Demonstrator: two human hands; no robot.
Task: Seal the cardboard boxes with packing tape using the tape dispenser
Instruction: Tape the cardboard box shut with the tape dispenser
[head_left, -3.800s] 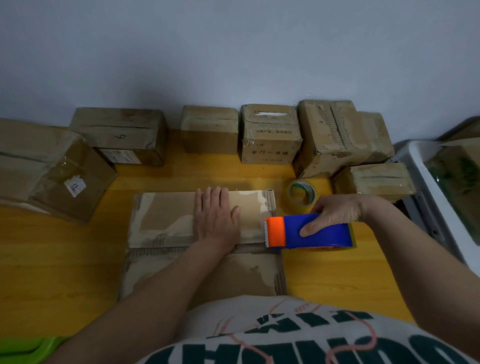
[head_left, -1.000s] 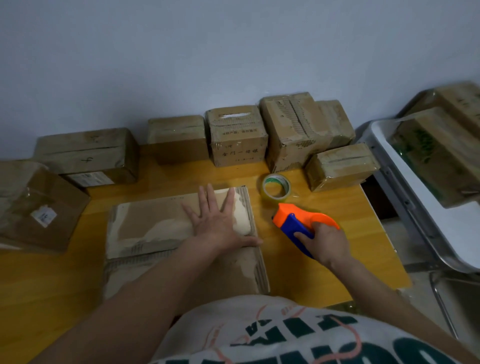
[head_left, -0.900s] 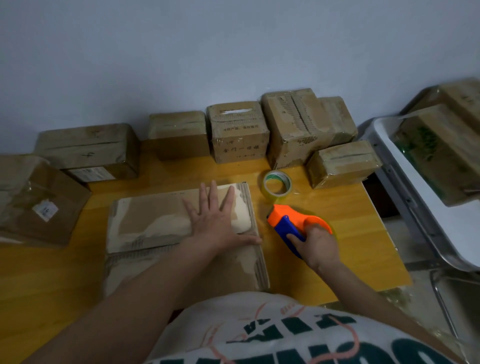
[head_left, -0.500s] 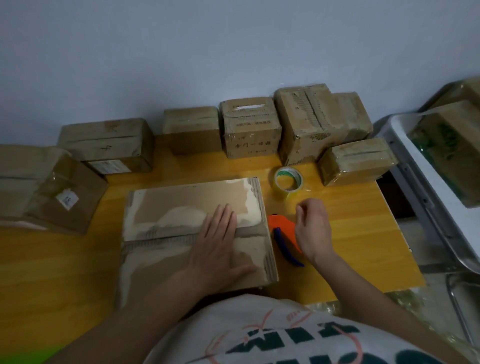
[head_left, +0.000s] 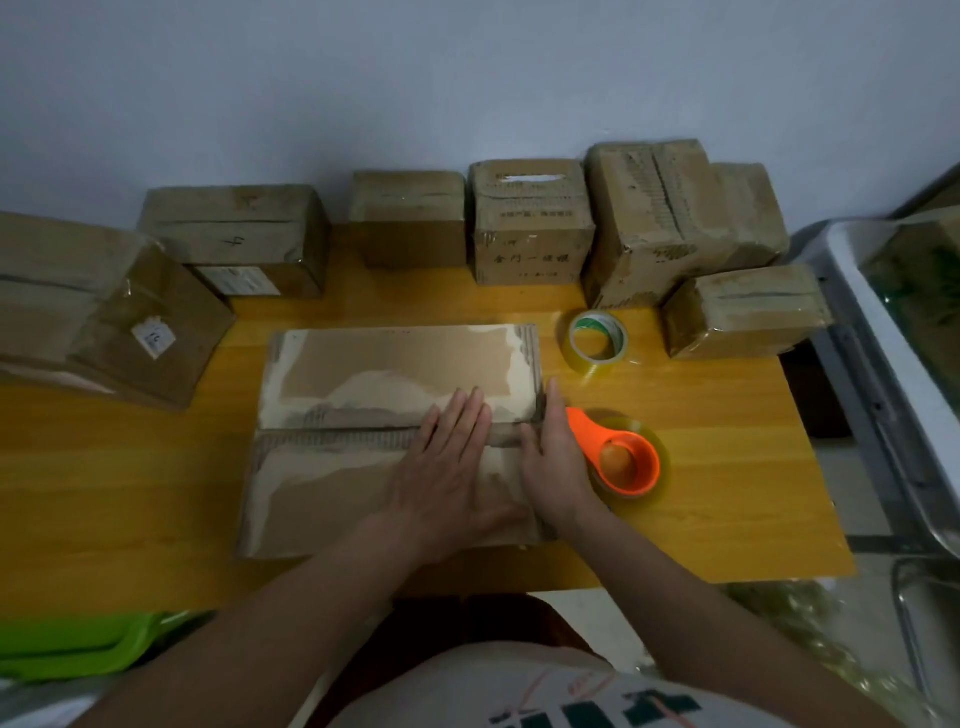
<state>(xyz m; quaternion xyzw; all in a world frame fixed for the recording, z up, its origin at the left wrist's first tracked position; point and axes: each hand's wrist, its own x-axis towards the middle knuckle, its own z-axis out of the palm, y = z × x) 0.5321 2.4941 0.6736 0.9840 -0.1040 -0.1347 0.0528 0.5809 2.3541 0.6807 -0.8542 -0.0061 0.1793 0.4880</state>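
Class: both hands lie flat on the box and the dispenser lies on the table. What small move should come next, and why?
Probably the right hand picks up the tape dispenser beside it, while the left hand keeps pressing the flaps of the box closed.

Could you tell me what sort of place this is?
Probably a small home or office packing station: taped cardboard boxes line the wall on a wooden table, with a tape dispenser and spare tape roll.
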